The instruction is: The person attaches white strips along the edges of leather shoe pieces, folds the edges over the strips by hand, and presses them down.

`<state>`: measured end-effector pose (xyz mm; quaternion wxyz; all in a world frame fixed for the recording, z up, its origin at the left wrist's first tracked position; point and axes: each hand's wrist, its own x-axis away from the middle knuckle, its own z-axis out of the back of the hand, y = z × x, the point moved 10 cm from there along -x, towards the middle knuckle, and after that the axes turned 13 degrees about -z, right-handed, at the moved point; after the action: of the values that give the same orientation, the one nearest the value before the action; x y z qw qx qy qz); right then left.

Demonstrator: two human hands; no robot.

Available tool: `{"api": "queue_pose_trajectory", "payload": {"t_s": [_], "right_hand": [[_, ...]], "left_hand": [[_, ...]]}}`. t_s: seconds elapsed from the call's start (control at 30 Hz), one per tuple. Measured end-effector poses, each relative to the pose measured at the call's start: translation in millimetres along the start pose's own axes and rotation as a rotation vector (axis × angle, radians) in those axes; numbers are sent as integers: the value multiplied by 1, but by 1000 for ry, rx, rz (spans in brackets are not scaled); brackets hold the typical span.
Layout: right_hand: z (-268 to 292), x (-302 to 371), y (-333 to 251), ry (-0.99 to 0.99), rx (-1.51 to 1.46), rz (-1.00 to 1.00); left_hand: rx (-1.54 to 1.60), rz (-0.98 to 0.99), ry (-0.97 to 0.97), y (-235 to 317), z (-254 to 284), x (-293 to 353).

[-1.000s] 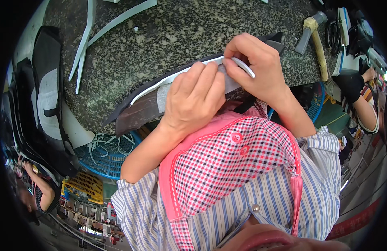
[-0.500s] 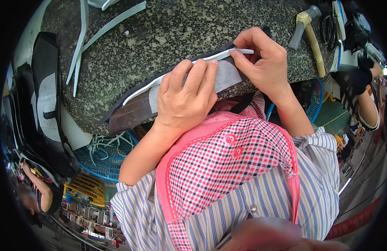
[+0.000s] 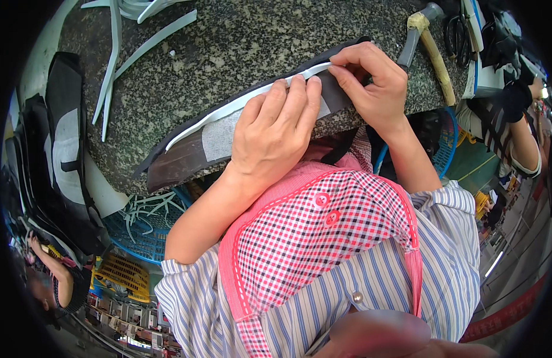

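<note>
A long dark curved piece lies along the near edge of the speckled stone worktop, with a light grey patch on its face. A narrow white strip runs along its far edge. My left hand lies over the middle of the piece, fingers stretched out, fingertips resting on the strip. Farther right, my right hand pinches the strip's right end between thumb and forefinger. My left hand hides part of the patch.
Loose white strips lie at the far left. On the right are a hammer and dark-handled scissors. Dark pieces are stacked at left, near a blue basket of trimmings. Other people's arms show at both sides.
My left hand has slid slightly right along the piece. The piece has shifted a little left, and less of the strip's right end sticks out past my right fingers.
</note>
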<state>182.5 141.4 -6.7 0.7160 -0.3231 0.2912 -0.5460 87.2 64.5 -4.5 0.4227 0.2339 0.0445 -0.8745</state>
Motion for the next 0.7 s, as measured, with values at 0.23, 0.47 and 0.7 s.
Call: {"api": "queue_pose_trajectory", "payload": {"t_s": [0.23, 0.47, 0.7], "right_hand": [[-1, 6, -3, 63, 31, 152], [2, 1, 16, 3, -97, -124], [3, -4, 1, 97, 121, 48]], "left_hand": [[-72, -21, -100, 3, -5, -10], [-34, -25, -68, 1, -6, -8], [-4, -17, -107, -1, -8, -20]]}}
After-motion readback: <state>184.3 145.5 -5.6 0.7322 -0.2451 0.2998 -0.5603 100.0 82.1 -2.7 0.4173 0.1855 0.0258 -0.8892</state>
